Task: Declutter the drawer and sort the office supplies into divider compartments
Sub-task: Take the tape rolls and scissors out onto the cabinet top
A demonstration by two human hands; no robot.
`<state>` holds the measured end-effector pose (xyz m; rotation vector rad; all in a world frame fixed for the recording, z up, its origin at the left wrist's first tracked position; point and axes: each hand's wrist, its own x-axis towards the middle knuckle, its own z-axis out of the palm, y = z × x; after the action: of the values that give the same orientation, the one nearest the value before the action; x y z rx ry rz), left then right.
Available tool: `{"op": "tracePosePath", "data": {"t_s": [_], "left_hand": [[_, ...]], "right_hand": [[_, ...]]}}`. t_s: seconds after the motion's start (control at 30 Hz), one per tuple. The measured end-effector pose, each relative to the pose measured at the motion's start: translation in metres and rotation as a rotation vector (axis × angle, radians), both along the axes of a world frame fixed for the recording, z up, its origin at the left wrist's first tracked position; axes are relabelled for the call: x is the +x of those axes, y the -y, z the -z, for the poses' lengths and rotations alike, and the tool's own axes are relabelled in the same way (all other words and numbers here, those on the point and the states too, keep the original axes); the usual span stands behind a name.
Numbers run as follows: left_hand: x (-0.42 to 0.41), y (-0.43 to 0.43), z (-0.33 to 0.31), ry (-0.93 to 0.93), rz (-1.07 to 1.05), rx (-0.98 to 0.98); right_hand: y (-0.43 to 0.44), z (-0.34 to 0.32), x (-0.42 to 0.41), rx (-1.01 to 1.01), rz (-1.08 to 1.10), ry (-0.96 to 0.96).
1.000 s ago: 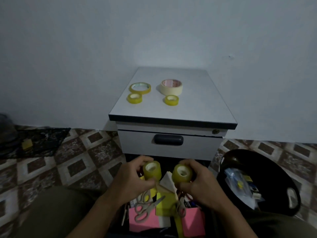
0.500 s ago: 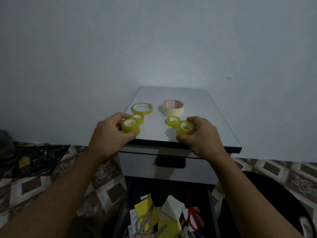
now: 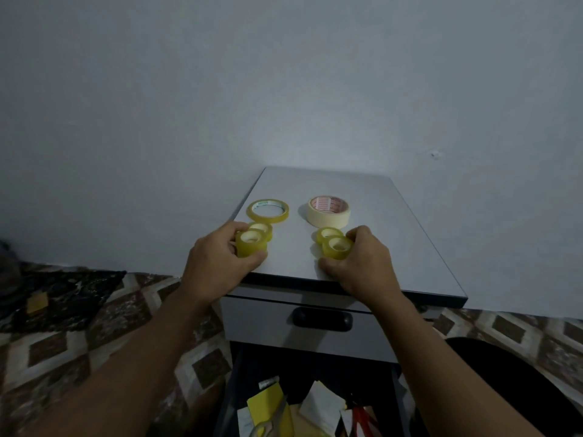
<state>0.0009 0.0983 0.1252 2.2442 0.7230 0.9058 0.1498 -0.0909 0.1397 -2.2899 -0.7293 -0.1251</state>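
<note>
Atop cabinet, hands grip tape rolls.

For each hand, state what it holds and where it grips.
Left hand: small yellow tape roll, by its outer sides. Right hand: another roll, likewise.

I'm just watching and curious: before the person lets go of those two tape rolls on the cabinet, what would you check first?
1. Left hand grips its yellow roll: ok.
2. Right hand grips its yellow roll: ok.
3. Both rolls over the cabinet top, not past its edge: ok.
4. Rolls resting flat on the top: cannot tell.
5. Clear of the small rolls already behind them: not ok, they look touching.
</note>
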Motion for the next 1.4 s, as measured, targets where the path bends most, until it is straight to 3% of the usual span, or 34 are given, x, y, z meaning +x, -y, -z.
{"op": "tracePosePath", "data": {"t_s": [1.07,1.4], "left_hand": [[-0.006,0.01,0.0,-0.016,0.054,-0.03],[-0.039,0.033,0.008,0.195,0.048,-0.054]], "right_hand": [[0.006,0.007,-0.007,0.042,-0.071,-0.004],[0.036,0.013,-0.024,0.202,-0.155,-0.002]]}}
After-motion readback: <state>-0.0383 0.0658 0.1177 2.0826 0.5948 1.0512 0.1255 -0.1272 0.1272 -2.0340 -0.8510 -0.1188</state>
